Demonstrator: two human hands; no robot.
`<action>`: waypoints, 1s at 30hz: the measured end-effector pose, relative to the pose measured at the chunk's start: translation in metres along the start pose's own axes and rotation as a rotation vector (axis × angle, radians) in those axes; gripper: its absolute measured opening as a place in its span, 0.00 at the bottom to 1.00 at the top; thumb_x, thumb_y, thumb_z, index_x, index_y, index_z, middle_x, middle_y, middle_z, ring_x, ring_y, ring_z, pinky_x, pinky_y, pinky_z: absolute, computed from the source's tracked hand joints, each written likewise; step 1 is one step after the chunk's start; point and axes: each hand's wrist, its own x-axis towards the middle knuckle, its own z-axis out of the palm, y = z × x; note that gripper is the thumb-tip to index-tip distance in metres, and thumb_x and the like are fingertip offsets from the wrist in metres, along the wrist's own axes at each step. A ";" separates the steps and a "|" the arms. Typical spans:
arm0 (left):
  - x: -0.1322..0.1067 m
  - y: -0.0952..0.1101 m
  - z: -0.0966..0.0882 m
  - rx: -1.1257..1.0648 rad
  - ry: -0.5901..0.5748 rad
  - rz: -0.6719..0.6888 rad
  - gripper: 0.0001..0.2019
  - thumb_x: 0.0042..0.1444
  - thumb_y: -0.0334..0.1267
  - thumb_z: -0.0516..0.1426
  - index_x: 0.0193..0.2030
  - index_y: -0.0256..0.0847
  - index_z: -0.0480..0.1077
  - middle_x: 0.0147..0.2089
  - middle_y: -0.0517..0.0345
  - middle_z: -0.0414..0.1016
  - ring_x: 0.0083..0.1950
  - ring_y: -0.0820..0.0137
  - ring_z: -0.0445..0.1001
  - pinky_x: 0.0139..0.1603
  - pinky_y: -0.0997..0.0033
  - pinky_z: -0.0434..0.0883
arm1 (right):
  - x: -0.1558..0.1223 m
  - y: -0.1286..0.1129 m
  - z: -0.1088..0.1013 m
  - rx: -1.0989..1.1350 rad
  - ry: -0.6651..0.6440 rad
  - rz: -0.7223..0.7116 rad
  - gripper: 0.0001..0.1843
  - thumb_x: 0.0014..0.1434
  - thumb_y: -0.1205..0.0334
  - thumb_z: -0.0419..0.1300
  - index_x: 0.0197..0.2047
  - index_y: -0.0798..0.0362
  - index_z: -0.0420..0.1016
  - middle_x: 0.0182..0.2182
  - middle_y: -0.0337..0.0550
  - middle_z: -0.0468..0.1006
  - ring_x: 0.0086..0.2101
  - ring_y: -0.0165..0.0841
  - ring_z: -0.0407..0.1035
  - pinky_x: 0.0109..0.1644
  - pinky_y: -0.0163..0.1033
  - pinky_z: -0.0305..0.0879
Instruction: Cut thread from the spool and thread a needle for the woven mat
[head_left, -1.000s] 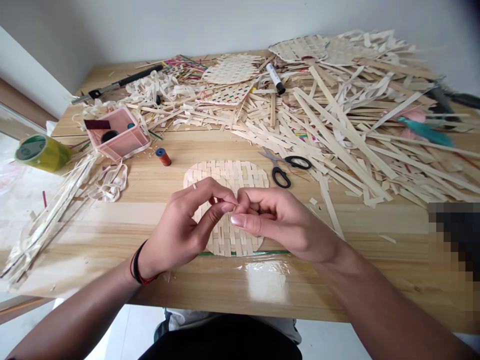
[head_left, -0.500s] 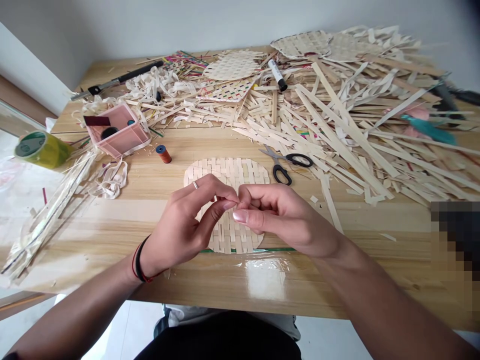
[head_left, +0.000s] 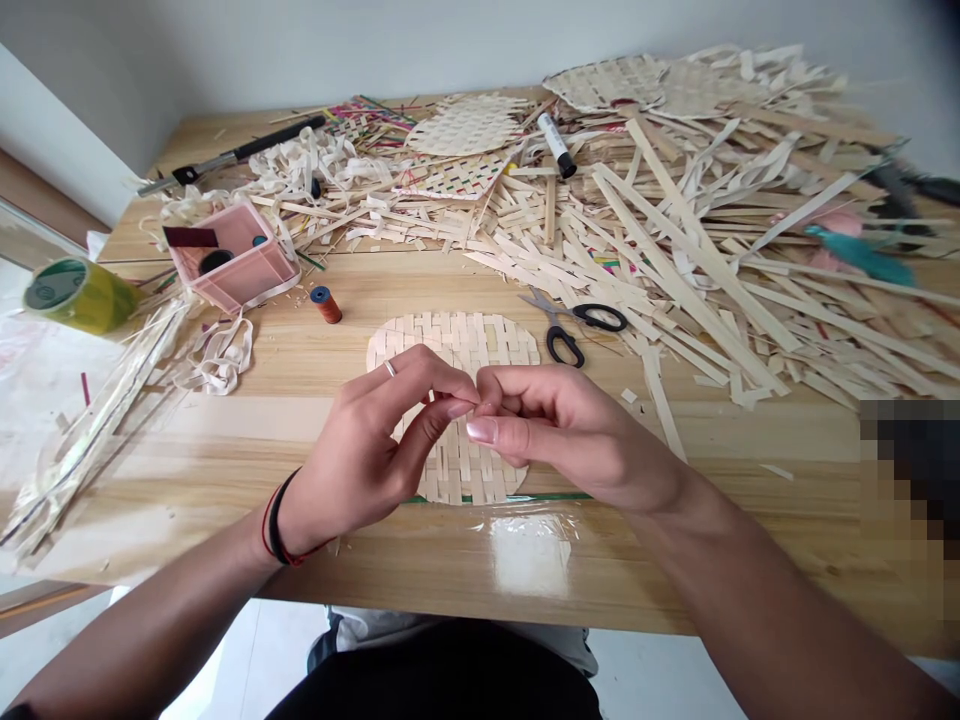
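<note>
My left hand [head_left: 367,450] and my right hand [head_left: 570,430] meet fingertip to fingertip just above a woven straw mat [head_left: 457,345] that lies flat on the wooden table [head_left: 225,440]. Both hands are pinched closed. Whatever sits between the fingertips is too small to make out. The left hand wears a ring, and red and black bands circle its wrist. The hands cover the middle of the mat.
Black-handled scissors [head_left: 574,325] lie right of the mat, an orange thread spool [head_left: 326,303] to its left. A pink box [head_left: 232,255], a green tape roll [head_left: 75,293], a knife [head_left: 232,155] and a marker [head_left: 556,145] are farther off. Loose straw strips [head_left: 712,250] and other woven pieces [head_left: 465,130] fill the back and right.
The view has shifted slightly. Both hands stay pinched together over the mat with almost no movement.
</note>
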 end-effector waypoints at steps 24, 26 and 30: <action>0.000 0.002 0.000 -0.079 0.025 -0.097 0.03 0.75 0.32 0.60 0.46 0.42 0.73 0.40 0.55 0.79 0.40 0.69 0.76 0.42 0.66 0.74 | 0.001 0.000 -0.001 -0.086 0.013 0.040 0.22 0.63 0.49 0.74 0.30 0.52 0.71 0.21 0.29 0.60 0.23 0.24 0.51 0.26 0.35 0.46; 0.000 0.002 -0.001 -0.124 0.015 -0.107 0.03 0.75 0.33 0.60 0.46 0.43 0.73 0.41 0.54 0.79 0.42 0.67 0.76 0.44 0.65 0.74 | 0.002 0.001 0.000 -0.128 0.030 0.066 0.22 0.62 0.49 0.76 0.29 0.52 0.71 0.21 0.29 0.59 0.23 0.25 0.51 0.26 0.36 0.46; 0.002 0.001 -0.002 -0.168 -0.060 -0.101 0.03 0.75 0.33 0.59 0.46 0.42 0.73 0.42 0.53 0.78 0.43 0.67 0.76 0.45 0.65 0.74 | 0.002 0.005 0.002 -0.164 0.042 0.120 0.21 0.62 0.47 0.75 0.32 0.52 0.74 0.24 0.33 0.62 0.27 0.28 0.55 0.29 0.37 0.49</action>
